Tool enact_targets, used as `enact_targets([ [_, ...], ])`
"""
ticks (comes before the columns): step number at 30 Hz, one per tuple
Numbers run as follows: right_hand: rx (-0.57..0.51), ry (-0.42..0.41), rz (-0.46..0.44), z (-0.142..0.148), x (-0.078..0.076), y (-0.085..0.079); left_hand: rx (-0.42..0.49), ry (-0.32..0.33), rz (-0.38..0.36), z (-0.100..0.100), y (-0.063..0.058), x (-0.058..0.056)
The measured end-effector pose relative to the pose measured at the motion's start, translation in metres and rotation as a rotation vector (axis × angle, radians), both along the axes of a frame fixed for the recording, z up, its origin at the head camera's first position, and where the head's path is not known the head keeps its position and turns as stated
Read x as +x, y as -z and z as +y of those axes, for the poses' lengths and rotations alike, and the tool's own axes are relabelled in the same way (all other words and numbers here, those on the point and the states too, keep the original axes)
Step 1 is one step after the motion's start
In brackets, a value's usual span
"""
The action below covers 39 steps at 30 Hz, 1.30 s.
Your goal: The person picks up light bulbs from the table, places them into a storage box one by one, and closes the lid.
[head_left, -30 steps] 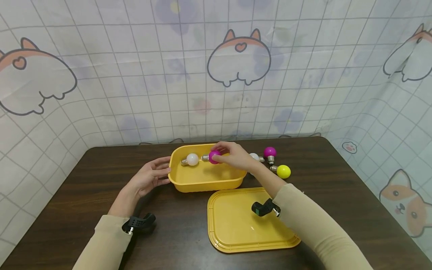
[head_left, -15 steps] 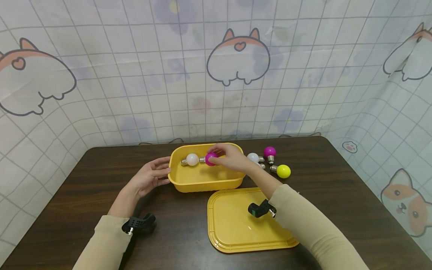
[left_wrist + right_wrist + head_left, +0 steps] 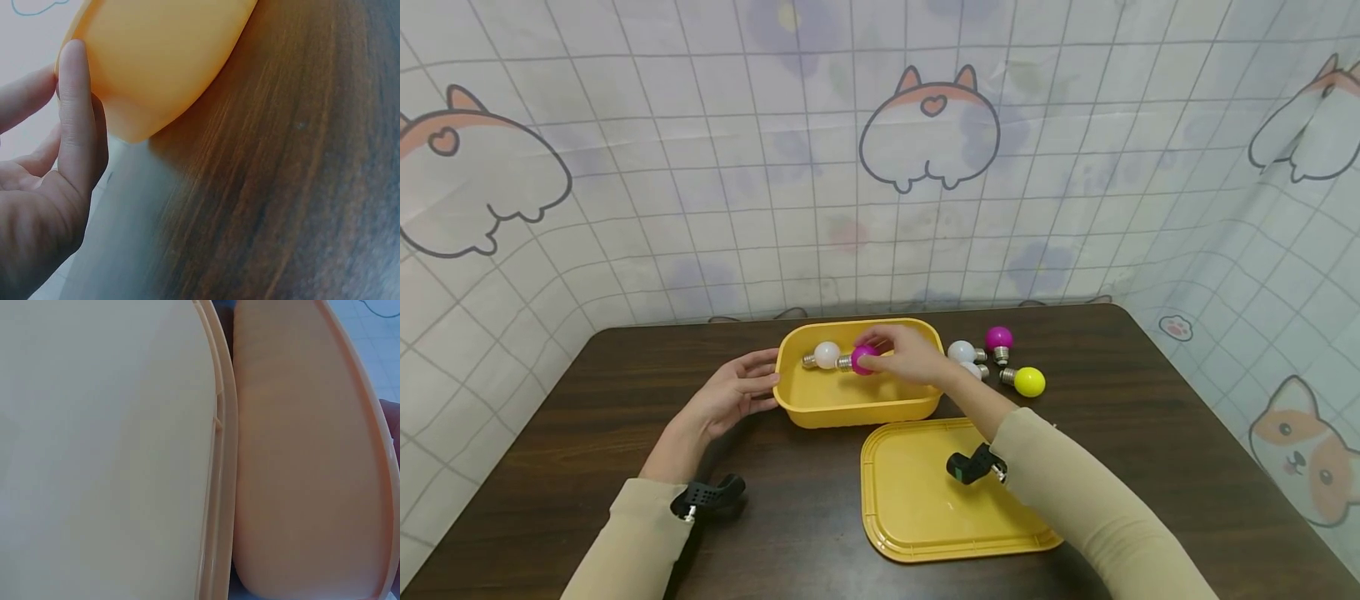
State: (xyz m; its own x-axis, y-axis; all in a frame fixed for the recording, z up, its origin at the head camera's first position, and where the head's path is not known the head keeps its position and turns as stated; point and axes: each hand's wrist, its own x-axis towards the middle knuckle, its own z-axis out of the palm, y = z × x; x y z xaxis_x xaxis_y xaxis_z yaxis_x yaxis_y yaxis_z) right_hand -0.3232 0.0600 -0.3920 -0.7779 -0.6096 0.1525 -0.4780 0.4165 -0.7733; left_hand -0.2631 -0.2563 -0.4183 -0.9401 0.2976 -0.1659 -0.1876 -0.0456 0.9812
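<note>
My right hand point(image 3: 906, 354) pinches a magenta light bulb point(image 3: 864, 359) inside the yellow plastic box point(image 3: 857, 414). The bulb lies sideways, its metal screw base pointing left. Just left of it a white bulb point(image 3: 827, 355) rests in the box, close to that base. My left hand point(image 3: 737, 392) touches the left end of the box with fairly straight fingers; in the left wrist view those fingers point(image 3: 75, 106) lie against the outer wall and rim. The right wrist view shows mainly the lid point(image 3: 100, 450) and the box wall point(image 3: 306, 456); the held bulb is hidden there.
Right of the box lie two white bulbs point(image 3: 961, 351), another magenta bulb point(image 3: 999, 338) and a yellow bulb point(image 3: 1030, 382). The yellow lid point(image 3: 925, 500) lies flat in front of the box, partly under my right forearm. A patterned cloth wall point(image 3: 820, 250) rises behind the dark wooden table point(image 3: 790, 517).
My right hand has moved a little left and down with the magenta bulb, closer to the white bulb in the box. The two white bulbs outside now show more. My left hand stays put.
</note>
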Motion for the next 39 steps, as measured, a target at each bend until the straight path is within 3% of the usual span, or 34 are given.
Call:
enact_targets([
  [10, 0.054, 0.012, 0.01, -0.009, 0.0, 0.005, -0.007, 0.003, 0.006, -0.001, 0.001, 0.001],
  [39, 0.067, 0.011, -0.075, -0.03, -0.001, 0.006, 0.004, -0.004, 0.002, 0.0, 0.0, 0.0],
])
